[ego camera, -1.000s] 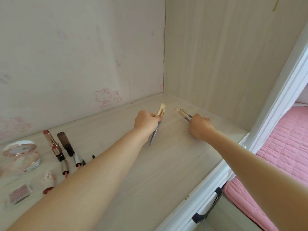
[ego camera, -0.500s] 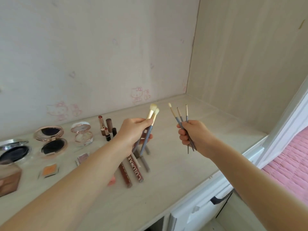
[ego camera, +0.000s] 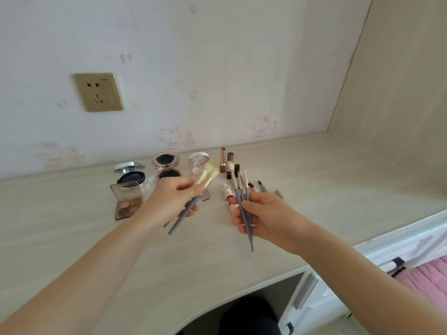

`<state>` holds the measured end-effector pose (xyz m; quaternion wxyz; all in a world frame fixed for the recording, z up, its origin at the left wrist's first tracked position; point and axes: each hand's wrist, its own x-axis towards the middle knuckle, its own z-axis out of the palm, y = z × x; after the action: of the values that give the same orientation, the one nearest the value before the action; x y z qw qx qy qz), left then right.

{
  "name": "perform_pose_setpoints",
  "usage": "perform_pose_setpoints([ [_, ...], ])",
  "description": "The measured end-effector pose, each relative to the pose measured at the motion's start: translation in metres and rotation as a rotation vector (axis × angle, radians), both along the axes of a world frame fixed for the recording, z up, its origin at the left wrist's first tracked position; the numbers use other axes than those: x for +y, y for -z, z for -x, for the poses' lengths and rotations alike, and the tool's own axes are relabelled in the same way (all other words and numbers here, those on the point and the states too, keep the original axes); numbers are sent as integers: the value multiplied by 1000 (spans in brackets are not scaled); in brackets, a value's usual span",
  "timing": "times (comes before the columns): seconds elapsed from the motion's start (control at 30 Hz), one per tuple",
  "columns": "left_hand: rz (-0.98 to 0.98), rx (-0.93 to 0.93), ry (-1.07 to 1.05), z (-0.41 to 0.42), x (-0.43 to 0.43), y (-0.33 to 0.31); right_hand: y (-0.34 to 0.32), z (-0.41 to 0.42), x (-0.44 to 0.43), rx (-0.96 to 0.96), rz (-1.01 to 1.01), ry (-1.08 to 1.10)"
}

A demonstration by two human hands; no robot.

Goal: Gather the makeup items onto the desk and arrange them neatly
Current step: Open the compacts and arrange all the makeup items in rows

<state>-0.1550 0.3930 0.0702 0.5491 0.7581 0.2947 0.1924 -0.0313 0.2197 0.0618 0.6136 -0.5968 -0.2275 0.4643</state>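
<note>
My left hand grips two grey-handled fluffy makeup brushes, bristles pointing up and away. My right hand grips three thin grey-handled brushes, fanned upward. Both hands hover above the pale wooden desk. Behind them lie open compacts, a brown eyeshadow palette, lipsticks and pencils in rows near the wall. Some items are hidden behind my hands.
A gold wall socket sits on the wall at upper left. A wooden side panel closes off the desk on the right. White drawers and pink bedding lie at lower right; a dark chair seat is under the desk.
Both hands lifted the brushes off the desk's right corner and carried them left to above the laid-out makeup. The view swung left, bringing the socket and palette into sight.
</note>
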Motion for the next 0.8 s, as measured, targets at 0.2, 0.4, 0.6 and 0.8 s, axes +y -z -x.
perform_pose_setpoints([
  [0.2, -334, 245, 22, 59, 31, 15, 12, 46, 24, 115, 44, -104],
  [0.4, -629, 339, -1, 81, 43, 30, 21, 77, 33, 253, 47, -150],
  [0.6, -880, 285, 47, 70, 35, 40, 24, 83, 34, 291, 93, -157],
  [0.8, -1029, 270, 28, 65, 25, 56, 26, 84, 35, 349, 123, -114],
])
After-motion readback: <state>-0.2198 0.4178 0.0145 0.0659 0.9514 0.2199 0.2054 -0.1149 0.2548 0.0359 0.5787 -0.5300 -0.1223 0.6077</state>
